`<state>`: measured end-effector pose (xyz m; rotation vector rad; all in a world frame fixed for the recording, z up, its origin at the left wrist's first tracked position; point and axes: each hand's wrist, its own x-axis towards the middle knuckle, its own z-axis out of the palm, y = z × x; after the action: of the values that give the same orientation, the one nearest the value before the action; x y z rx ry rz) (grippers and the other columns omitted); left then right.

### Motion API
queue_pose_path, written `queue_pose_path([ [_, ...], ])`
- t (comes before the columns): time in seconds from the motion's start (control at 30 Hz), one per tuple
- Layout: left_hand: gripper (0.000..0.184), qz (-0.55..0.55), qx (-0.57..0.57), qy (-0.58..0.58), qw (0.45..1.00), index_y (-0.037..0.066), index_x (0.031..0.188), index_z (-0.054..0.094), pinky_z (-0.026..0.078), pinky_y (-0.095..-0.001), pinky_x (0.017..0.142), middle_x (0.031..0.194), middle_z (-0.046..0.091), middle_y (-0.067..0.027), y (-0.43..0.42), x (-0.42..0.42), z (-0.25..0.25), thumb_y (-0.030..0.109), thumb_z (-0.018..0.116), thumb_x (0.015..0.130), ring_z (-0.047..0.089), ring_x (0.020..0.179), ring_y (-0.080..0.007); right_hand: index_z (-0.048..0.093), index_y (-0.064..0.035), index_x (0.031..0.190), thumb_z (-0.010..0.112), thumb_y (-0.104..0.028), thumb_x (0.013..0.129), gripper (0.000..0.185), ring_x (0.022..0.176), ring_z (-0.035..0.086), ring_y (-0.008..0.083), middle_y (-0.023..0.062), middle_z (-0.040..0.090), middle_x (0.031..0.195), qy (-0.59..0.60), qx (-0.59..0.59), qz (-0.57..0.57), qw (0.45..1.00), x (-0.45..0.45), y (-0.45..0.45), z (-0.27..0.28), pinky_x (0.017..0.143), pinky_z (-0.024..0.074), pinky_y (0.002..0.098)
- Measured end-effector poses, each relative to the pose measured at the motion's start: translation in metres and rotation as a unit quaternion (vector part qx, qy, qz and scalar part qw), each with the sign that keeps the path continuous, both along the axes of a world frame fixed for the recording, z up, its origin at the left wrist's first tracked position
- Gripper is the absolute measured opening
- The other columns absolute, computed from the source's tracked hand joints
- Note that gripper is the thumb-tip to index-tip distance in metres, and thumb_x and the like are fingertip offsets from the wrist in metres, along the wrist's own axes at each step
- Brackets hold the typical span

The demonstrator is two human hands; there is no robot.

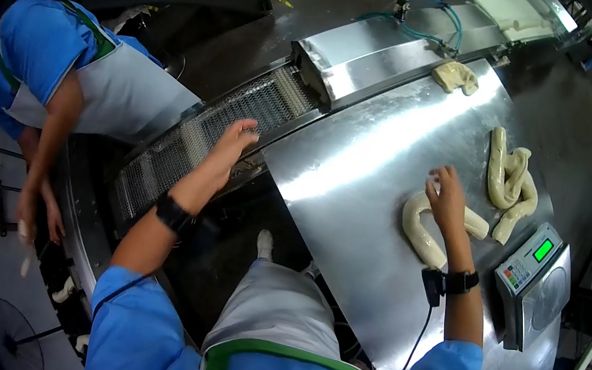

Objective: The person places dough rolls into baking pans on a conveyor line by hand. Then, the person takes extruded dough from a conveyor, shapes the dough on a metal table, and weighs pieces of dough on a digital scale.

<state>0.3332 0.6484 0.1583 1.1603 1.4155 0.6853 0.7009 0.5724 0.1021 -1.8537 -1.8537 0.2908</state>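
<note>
My left hand (230, 148) is raised over the edge of the mesh conveyor (218, 114), fingers apart and empty. Above the steel table (357, 187), my right hand (446, 197) hangs beside a curved roll of pale dough (419, 232), its fingers bent; whether they touch the dough I cannot tell. Further right lie more thick dough pieces (501, 167), looped over each other. A digital scale (529, 261) with a lit green display stands near the table's right edge.
A co-worker (45, 60) in blue with a white apron bends at the left, beyond the conveyor. A metal cover (379, 51) with blue hoses spans the conveyor at the top. A crumpled dough piece (455, 77) lies at the table's far end.
</note>
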Motion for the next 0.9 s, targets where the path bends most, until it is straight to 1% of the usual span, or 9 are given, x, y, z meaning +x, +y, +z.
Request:
queue_pose_path([
  [0.07,0.039,0.033,0.031,0.021,0.999,0.006,0.106,0.042,0.019,-0.0236,0.086,0.109,0.038,-0.0046,0.036,-0.002,-0.015,0.02,0.05,0.07,0.031,0.105,-0.0166,0.05,-0.0025,0.087,0.055,-0.014,0.07,0.021,0.074,0.052,0.0209,0.0112,0.051,0.085,0.053,0.007,0.01,0.999,-0.024,0.019,0.02,0.062,0.0409,0.0292],
  [0.13,0.042,0.02,0.03,0.003,0.999,0.004,0.106,0.042,0.024,-0.0269,0.085,0.108,0.038,-0.0086,0.063,0.001,-0.029,0.02,0.051,0.069,0.033,0.103,-0.0193,0.052,-0.0026,0.088,0.053,-0.016,0.072,0.021,0.076,0.051,0.019,0.0099,0.053,0.087,0.186,-0.109,0.106,0.971,-0.043,0.026,0.032,0.064,0.0408,0.0284],
  [0.23,0.047,-0.01,0.014,0.008,1.0,0.002,0.107,0.04,0.028,-0.0312,0.085,0.109,0.035,-0.0137,0.09,0.01,-0.044,0.022,0.054,0.067,0.033,0.102,-0.0228,0.052,-0.0033,0.09,0.052,-0.02,0.074,0.023,0.076,0.051,0.0177,0.0083,0.054,0.088,0.259,-0.19,0.149,0.935,-0.064,0.026,0.032,0.065,0.0403,0.0272],
  [0.3,0.046,-0.013,-0.004,0.065,0.998,0.003,0.109,0.04,0.026,-0.0275,0.085,0.109,0.039,-0.0085,0.101,0.013,-0.056,0.019,0.053,0.068,0.033,0.103,-0.0202,0.053,-0.0031,0.091,0.051,-0.021,0.074,0.024,0.075,0.05,0.017,0.0082,0.054,0.088,0.263,-0.208,0.146,0.931,-0.074,0.028,0.017,0.065,0.04,0.0263],
  [0.4,0.053,-0.046,0.017,0.159,0.986,0.004,0.112,0.038,0.028,-0.0306,0.086,0.114,0.034,-0.0103,0.118,0.016,-0.06,0.022,0.055,0.066,0.031,0.106,-0.0217,0.053,-0.0027,0.091,0.05,-0.024,0.075,0.027,0.075,0.05,0.0153,0.0074,0.054,0.086,0.304,-0.248,0.126,0.911,-0.098,0.035,0.018,0.065,0.0394,0.0246],
  [0.57,0.06,-0.092,0.046,0.253,0.962,0.007,0.115,0.036,0.029,-0.0323,0.087,0.12,0.028,-0.0124,0.149,0.027,-0.075,0.026,0.057,0.063,0.027,0.111,-0.0245,0.052,-0.0022,0.093,0.049,-0.025,0.075,0.029,0.077,0.049,0.0133,0.0058,0.053,0.086,0.482,-0.27,0.067,0.831,-0.115,0.047,0.022,0.065,0.0392,0.0237],
  [0.73,0.062,-0.123,0.037,0.255,0.958,0.007,0.117,0.033,0.026,-0.0336,0.09,0.121,0.027,-0.0127,0.156,0.033,-0.093,0.026,0.058,0.063,0.026,0.111,-0.0261,0.051,-0.0016,0.094,0.049,-0.027,0.075,0.031,0.078,0.049,0.0136,0.0069,0.053,0.087,0.498,-0.258,0.031,0.827,-0.113,0.048,0.012,0.065,0.0394,0.0236],
  [0.8,0.069,-0.136,0.041,0.223,0.964,0.009,0.12,0.027,0.02,-0.0396,0.091,0.123,0.022,-0.0124,0.16,0.03,-0.105,0.029,0.058,0.061,0.019,0.111,-0.0309,0.051,-0.0016,0.094,0.049,-0.027,0.075,0.032,0.078,0.05,0.0137,0.0072,0.053,0.087,0.5,-0.26,0.018,0.826,-0.113,0.045,0.01,0.065,0.0394,0.0237],
  [0.9,0.072,-0.15,0.051,0.249,0.955,0.01,0.12,0.026,0.019,-0.0428,0.089,0.123,0.021,-0.0107,0.154,0.032,-0.107,0.032,0.058,0.059,0.019,0.112,-0.0294,0.05,-0.0016,0.094,0.048,-0.028,0.076,0.032,0.078,0.05,0.014,0.0076,0.053,0.088,0.499,-0.274,-0.018,0.822,-0.112,0.036,0.005,0.066,0.0393,0.0238],
])
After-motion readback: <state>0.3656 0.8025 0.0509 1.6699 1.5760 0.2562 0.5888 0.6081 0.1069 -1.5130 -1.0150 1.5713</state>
